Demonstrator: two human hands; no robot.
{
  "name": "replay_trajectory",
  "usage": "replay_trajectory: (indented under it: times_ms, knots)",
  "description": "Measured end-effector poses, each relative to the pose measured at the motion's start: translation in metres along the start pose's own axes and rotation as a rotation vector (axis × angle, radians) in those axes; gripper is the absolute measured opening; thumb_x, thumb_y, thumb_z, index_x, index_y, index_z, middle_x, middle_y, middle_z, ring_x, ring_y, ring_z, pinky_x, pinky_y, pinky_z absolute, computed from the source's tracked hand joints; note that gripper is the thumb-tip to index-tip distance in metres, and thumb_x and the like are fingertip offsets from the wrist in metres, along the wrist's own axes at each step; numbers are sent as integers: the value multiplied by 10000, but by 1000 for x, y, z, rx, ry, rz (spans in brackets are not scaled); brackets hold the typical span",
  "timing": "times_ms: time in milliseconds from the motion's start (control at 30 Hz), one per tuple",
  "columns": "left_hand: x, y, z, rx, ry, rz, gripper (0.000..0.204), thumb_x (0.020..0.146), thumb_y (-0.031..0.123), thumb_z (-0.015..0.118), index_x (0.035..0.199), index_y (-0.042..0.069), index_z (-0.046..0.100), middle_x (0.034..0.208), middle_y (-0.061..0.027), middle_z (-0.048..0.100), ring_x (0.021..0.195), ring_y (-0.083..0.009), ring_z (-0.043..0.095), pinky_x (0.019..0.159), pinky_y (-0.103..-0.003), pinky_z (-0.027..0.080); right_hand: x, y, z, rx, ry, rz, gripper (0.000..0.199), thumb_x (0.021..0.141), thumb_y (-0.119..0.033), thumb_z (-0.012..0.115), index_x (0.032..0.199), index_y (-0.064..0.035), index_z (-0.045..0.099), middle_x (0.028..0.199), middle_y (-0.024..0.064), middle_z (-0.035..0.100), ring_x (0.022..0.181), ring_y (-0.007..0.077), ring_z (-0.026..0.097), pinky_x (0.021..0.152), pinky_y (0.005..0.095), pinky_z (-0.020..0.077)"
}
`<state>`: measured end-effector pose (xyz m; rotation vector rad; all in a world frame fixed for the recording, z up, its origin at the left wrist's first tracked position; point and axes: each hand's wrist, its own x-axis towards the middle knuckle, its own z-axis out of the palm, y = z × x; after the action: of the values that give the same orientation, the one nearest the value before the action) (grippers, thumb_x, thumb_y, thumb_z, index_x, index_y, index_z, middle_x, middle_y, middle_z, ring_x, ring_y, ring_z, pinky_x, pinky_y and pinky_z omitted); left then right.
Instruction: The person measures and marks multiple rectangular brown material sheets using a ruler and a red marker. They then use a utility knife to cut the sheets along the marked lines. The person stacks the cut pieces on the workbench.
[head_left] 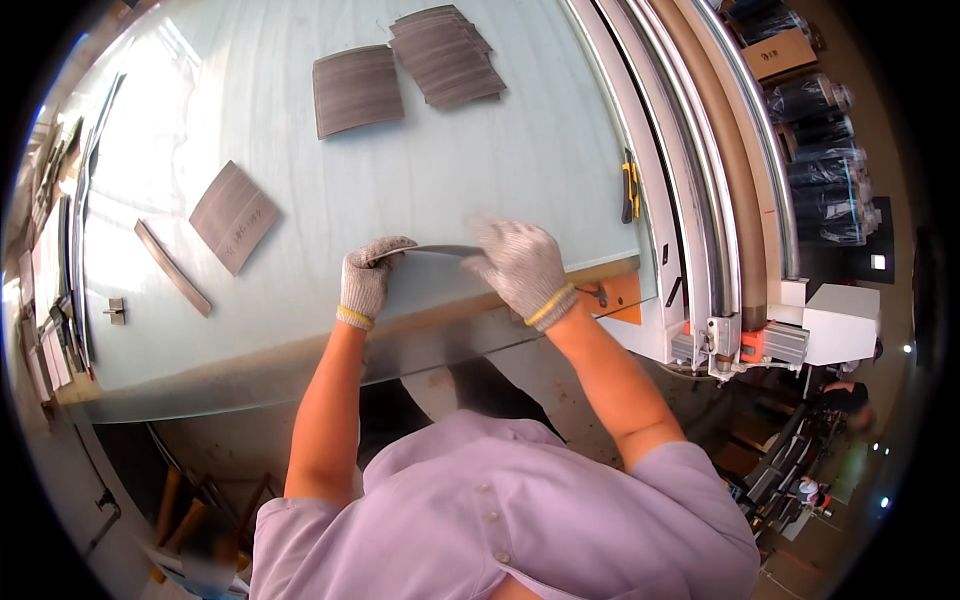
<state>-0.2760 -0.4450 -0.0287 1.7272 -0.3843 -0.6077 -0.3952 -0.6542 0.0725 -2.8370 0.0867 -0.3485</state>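
Note:
A thin, dark grey, slightly curved sheet [436, 249] is held nearly edge-on above the near part of the glass-topped table. My left hand [366, 280], in a knitted glove with a yellow cuff, is closed on its left end. At the other end is my right hand [524, 268], gloved the same way. Its fingers are blurred by motion around the sheet's edge, so their grip is unclear. To the left lie a grey-brown sheet [232, 217] with handwriting and a narrow curved strip [172, 266]. Farther back are a single grey sheet [358, 92] and a fanned stack of similar sheets [446, 58].
A yellow-and-black utility knife [629, 187] lies by the table's right edge, beside a long machine with metal rails and rollers [700, 180]. A small metal block [116, 311] sits at the left. An orange panel [612, 297] shows near my right wrist. Wrapped rolls [825, 190] stand beyond the machine.

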Motion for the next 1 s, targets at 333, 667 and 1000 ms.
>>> replay_trajectory:
  times_ms: [333,667,1000]
  knots:
    - [-18,18,-41,671,436,216,490,825,104,792,1298,80,665,1332,-121,647,1220,-316,609,1026,-441,500,16,-3,83,1263,-322,820,200,970,-104,681,860,63,676,728,94,672,551,172,661,465,312,548]
    - [-41,-22,-28,952,235,339,466,820,215,794,1250,113,646,1431,-69,596,1327,-322,548,1083,-487,436,36,-10,90,846,-581,854,299,907,-208,789,1085,14,696,928,149,745,669,216,716,575,362,587]
    - [-37,-23,-25,963,244,366,465,816,230,796,1241,115,645,1436,-62,595,1323,-304,556,1062,-480,442,71,-24,91,-273,-543,-399,883,768,-255,850,1523,-45,442,1622,209,380,1401,372,473,1108,479,421]
